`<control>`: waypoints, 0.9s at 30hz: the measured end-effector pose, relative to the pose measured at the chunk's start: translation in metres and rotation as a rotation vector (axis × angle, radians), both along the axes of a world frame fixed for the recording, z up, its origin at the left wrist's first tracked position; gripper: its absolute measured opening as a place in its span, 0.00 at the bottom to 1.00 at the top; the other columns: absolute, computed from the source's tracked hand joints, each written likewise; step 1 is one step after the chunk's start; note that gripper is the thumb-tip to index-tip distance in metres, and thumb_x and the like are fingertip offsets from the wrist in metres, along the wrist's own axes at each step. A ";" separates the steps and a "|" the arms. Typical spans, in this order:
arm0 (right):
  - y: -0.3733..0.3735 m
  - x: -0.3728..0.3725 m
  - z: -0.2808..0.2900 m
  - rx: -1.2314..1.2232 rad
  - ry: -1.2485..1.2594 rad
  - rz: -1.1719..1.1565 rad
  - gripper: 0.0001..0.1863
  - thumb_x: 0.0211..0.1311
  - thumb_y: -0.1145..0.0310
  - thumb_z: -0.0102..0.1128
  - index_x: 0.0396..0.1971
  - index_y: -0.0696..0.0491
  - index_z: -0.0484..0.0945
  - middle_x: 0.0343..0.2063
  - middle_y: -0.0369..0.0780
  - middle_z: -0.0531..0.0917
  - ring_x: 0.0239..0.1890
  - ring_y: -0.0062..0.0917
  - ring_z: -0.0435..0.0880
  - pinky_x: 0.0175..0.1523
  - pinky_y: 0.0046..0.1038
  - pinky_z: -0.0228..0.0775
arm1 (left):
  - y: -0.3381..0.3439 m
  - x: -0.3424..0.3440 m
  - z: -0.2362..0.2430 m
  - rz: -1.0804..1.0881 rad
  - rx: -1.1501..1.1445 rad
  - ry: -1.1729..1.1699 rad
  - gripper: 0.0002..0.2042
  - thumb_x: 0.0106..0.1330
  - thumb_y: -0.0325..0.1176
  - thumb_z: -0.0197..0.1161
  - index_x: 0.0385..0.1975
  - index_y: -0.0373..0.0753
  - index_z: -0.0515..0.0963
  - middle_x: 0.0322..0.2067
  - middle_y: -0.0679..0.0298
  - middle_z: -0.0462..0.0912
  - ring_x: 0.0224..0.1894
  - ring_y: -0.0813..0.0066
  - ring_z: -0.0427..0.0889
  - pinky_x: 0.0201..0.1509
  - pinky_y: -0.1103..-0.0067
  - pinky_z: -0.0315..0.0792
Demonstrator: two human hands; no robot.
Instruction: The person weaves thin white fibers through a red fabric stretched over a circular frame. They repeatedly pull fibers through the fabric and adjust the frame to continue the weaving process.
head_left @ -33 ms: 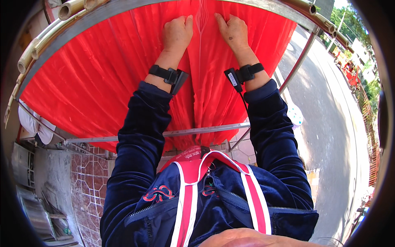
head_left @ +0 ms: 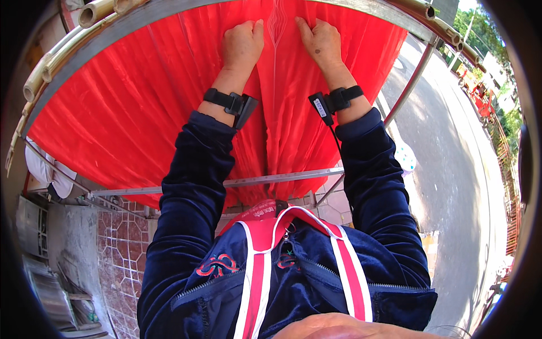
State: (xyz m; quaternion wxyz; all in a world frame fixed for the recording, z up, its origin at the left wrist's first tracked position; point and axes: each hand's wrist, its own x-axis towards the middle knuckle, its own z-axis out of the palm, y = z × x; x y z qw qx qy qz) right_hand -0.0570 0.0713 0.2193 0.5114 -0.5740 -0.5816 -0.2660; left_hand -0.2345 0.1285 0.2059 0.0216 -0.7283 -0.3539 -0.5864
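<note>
My left hand (head_left: 243, 40) is closed on the pleated red fabric (head_left: 141, 85) near its top, just left of centre. My right hand (head_left: 319, 40) grips the same fabric right of centre, thumb upward and fingers curled under. Between the two hands, pale thin lines, perhaps threads (head_left: 276, 25), run down the cloth, and a dark fold lies below them. The fabric spans a metal frame (head_left: 372, 10), with a straight metal bar (head_left: 282, 177) crossing lower down. Both my wrists wear black straps with small devices, above dark blue sleeves.
Bamboo poles (head_left: 42, 70) lie along the frame's upper edge. A slanted metal pole (head_left: 409, 85) stands at right beside a paved road (head_left: 463, 198). Pale cloth-like items (head_left: 36, 155) are at left above patterned paving (head_left: 118, 248). Red objects and plants line the far roadside.
</note>
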 end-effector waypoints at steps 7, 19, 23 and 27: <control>-0.009 0.006 0.003 -0.028 0.036 0.016 0.28 0.64 0.46 0.58 0.20 0.59 0.78 0.15 0.51 0.79 0.23 0.48 0.80 0.30 0.43 0.72 | 0.002 -0.010 0.002 0.001 0.008 -0.015 0.20 0.69 0.47 0.55 0.26 0.35 0.80 0.22 0.46 0.80 0.29 0.42 0.80 0.34 0.58 0.73; -0.009 0.001 -0.010 -0.082 0.060 0.003 0.31 0.61 0.43 0.61 0.18 0.62 0.78 0.16 0.53 0.79 0.24 0.48 0.82 0.29 0.42 0.74 | -0.013 -0.008 -0.002 0.088 0.004 0.054 0.19 0.68 0.47 0.57 0.24 0.35 0.80 0.22 0.46 0.80 0.28 0.42 0.80 0.32 0.56 0.73; -0.005 -0.014 -0.034 -0.196 0.058 -0.003 0.30 0.61 0.43 0.60 0.22 0.60 0.80 0.19 0.54 0.81 0.26 0.48 0.84 0.32 0.44 0.76 | -0.016 0.001 -0.019 0.086 -0.072 0.076 0.21 0.67 0.48 0.58 0.25 0.34 0.80 0.22 0.44 0.80 0.28 0.41 0.81 0.33 0.55 0.74; 0.001 -0.027 -0.078 -0.326 0.148 0.058 0.25 0.63 0.46 0.57 0.30 0.57 0.83 0.22 0.54 0.82 0.30 0.50 0.84 0.36 0.47 0.76 | -0.019 0.010 -0.058 0.084 -0.194 0.113 0.21 0.66 0.50 0.58 0.28 0.33 0.81 0.23 0.41 0.80 0.30 0.40 0.81 0.36 0.54 0.74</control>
